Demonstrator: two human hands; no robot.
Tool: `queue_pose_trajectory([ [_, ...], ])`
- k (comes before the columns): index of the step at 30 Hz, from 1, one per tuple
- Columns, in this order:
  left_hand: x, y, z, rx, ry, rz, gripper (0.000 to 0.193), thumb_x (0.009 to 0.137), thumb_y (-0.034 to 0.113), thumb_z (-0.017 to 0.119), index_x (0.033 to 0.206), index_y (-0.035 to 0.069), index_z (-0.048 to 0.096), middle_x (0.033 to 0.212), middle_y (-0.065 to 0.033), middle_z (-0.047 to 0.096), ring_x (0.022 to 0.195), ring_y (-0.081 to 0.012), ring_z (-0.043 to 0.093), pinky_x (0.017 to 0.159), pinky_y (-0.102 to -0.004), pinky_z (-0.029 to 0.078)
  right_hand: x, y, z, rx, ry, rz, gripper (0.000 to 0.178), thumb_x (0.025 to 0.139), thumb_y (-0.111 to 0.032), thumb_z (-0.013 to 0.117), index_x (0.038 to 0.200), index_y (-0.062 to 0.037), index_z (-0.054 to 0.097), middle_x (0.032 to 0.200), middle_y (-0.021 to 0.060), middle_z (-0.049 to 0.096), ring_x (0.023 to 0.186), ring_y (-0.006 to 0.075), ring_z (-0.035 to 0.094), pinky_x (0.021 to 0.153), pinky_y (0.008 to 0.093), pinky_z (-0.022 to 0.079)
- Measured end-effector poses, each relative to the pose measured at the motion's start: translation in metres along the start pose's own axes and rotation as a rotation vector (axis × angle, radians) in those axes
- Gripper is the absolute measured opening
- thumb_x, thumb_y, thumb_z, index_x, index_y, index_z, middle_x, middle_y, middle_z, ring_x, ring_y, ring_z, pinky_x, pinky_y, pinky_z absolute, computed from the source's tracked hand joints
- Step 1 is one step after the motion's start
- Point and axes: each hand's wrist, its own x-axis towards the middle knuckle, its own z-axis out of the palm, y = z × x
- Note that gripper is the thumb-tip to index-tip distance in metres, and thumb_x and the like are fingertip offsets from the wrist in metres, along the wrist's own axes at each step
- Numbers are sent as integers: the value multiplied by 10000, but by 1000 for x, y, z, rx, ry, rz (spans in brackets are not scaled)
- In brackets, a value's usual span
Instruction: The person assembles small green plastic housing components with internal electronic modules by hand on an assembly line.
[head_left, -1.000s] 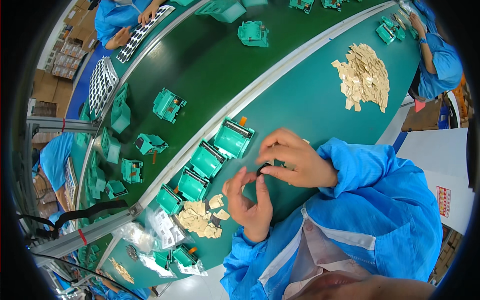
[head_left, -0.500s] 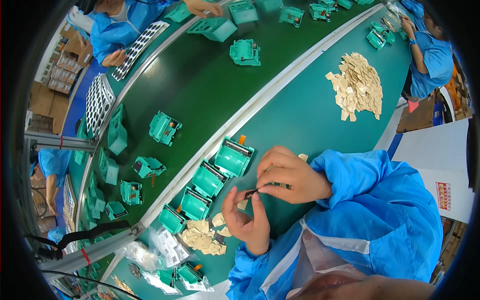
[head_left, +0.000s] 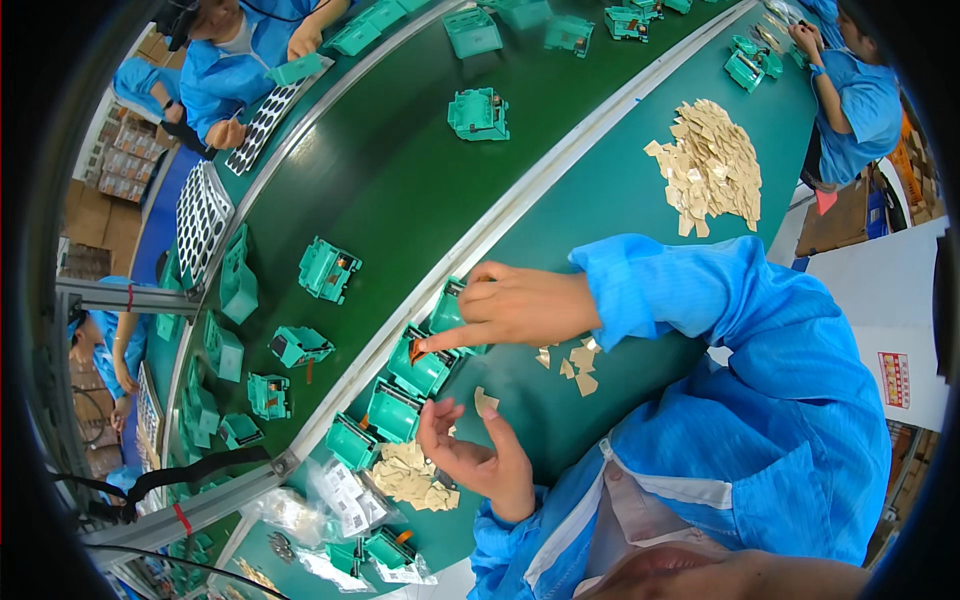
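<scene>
A row of green plastic housings runs along the table edge by the white rail. My right hand [head_left: 530, 305] reaches over the row, its index finger stretched out and the other fingers bent. That fingertip touches an orange strip [head_left: 416, 351] at one green housing [head_left: 423, 373]; its thumb is hidden. Below it my left hand [head_left: 485, 462] is open, palm up, fingers spread, beside another green housing [head_left: 394, 411]. A tan paper piece [head_left: 485, 401] shows at its thumb tip; I cannot tell whether it touches. No black piece shows in either hand.
A small tan pile [head_left: 415, 478] lies by my left hand, a large tan pile [head_left: 712, 165] farther off. Clear plastic bags [head_left: 340, 495] lie at lower left. Beyond the rail, a dark green belt [head_left: 400, 190] carries more housings. Co-workers sit across it and at upper right.
My hands have parted from pinching a small black piece together. The right moved left onto the housings; the left opened. Loose tan pieces under the right hand are uncovered.
</scene>
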Motion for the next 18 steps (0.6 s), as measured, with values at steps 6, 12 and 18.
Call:
queue_pose_trajectory([
  [6, -9, -2, -11, 6, 21, 1, 592, 871, -53, 577, 1424, -1, 373, 1187, -125, 505, 1042, -198, 484, 967, -354, 387, -10, -5, -2, 87, 20, 3, 775, 848, -69, 656, 1545, -166, 332, 900, 25, 570, 950, 221, 581, 1008, 441, 375],
  [12, -5, 8, -4, -167, -79, -89, 538, 969, 88, 535, 1459, 15, 324, 1258, -144, 493, 1132, -225, 498, 983, -364, 425, -25, -42, -53, 499, 163, 220, 766, 869, -148, 706, 1537, -117, 334, 925, 50, 604, 926, 228, 585, 998, 434, 375],
  [18, -5, 18, 5, -819, -327, -521, 620, 1012, 280, 506, 1532, 82, 232, 1389, -122, 460, 1217, -217, 530, 1013, -361, 455, -44, -86, -43, 306, 213, 92, 610, 819, -217, 764, 1375, -107, 540, 1015, 52, 650, 991, 209, 624, 1014, 431, 396],
])
